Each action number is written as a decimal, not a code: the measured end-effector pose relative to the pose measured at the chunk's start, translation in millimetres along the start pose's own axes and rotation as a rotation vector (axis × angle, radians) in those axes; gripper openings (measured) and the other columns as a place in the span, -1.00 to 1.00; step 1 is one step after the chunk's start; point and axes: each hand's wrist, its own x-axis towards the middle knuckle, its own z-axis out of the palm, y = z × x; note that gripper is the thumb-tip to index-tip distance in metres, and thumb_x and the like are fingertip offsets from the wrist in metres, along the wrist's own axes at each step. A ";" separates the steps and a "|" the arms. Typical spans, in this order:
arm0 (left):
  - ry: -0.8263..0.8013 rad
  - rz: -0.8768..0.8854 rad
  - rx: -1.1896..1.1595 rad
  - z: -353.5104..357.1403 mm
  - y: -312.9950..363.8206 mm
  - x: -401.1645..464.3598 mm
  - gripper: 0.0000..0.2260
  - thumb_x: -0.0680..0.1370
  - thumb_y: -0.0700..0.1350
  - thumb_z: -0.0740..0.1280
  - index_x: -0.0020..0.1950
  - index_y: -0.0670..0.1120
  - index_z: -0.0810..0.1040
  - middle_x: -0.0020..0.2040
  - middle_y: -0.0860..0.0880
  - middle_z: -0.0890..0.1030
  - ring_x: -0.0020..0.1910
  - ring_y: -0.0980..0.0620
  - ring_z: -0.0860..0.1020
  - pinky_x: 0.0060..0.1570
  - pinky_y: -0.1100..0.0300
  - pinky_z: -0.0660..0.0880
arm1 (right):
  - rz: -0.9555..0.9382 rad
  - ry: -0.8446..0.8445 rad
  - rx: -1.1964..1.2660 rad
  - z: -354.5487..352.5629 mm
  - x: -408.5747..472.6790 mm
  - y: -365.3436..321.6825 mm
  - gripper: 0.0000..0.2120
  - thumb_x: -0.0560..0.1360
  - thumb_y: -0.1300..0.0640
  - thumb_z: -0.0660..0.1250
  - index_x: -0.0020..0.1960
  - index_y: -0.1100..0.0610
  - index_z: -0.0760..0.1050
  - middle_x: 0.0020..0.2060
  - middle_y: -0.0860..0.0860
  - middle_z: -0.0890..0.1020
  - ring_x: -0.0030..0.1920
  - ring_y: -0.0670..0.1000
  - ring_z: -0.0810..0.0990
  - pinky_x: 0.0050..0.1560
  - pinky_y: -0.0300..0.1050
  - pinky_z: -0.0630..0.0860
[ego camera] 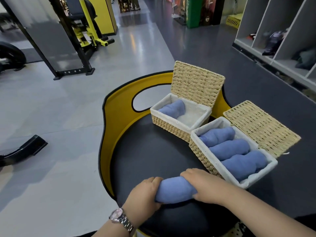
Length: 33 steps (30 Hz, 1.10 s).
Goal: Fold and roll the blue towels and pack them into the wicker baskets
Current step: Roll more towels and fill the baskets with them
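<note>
A: Report your left hand (143,194).

B: Your left hand sits at the left end of the rolled blue towel (174,190). Fingers and thumb curl round that end; the grip is closed on the towel. A metal wristwatch (119,218) is on that wrist.

A: Where does the towel lie?

B: It lies on the black padded surface (150,151), near your edge, running left to right between your two hands. The surface has a yellow raised back (119,100) with an oval cut-out.

A: Report your right hand (201,185).

B: Your right hand covers the right end of the same roll, fingers curled over the top, thumb below. The grip is closed on the towel.

A: State the baskets.

B: The far wicker basket (171,124) stands behind the centre of the surface, lid (196,82) raised upright, white liner visible, one rolled towel (171,108) in its left part. The near wicker basket (201,151) stands to the right, touching the far basket at one corner, its lid (259,127) laid back flat. It holds three rolled towels (229,149) side by side. Your right hand is just beside its near-left wall.
</note>
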 end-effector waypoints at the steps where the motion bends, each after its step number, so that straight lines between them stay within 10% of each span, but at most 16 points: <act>1: 0.037 0.001 -0.023 -3.8 2.0 0.5 -0.51 0.39 0.14 0.30 0.31 0.16 0.35 0.20 0.16 0.50 0.18 0.09 0.48 0.08 0.22 0.42 | 0.005 0.030 -0.001 -8.7 -2.0 -0.1 -0.70 0.36 0.11 0.33 0.06 -0.05 0.36 0.01 -0.09 0.47 0.06 0.01 0.51 -0.05 -0.16 0.39; 6: 0.214 0.080 -0.145 -64.0 32.1 35.5 -0.49 0.38 0.18 0.33 0.33 0.24 0.34 0.16 0.23 0.48 0.16 0.21 0.44 0.06 0.41 0.31 | -0.034 0.197 0.061 -98.5 -5.7 28.3 -0.55 0.39 0.21 0.34 0.26 0.09 0.42 0.16 0.01 0.49 0.17 0.05 0.46 0.19 -0.05 0.41; 11: 0.333 0.119 -0.175 -124.8 60.5 106.3 -0.55 0.39 0.07 0.36 0.26 0.18 0.40 0.08 0.19 0.52 0.05 0.18 0.48 0.01 0.30 0.44 | 0.013 0.237 -0.094 -184.8 42.7 80.6 -0.68 0.29 0.06 0.33 0.04 -0.03 0.44 -0.04 -0.10 0.53 0.01 -0.01 0.51 0.00 0.00 0.47; 33: -0.032 -0.202 -0.003 -119.4 15.4 291.0 -0.54 0.44 -0.06 0.41 0.30 -0.09 0.41 0.20 -0.10 0.56 0.17 -0.09 0.54 0.08 0.05 0.51 | -0.108 0.199 -0.802 -178.1 192.0 133.4 -0.83 0.34 0.19 0.37 -0.07 0.09 0.53 -0.12 0.03 0.61 0.06 0.10 0.43 0.03 -0.04 0.18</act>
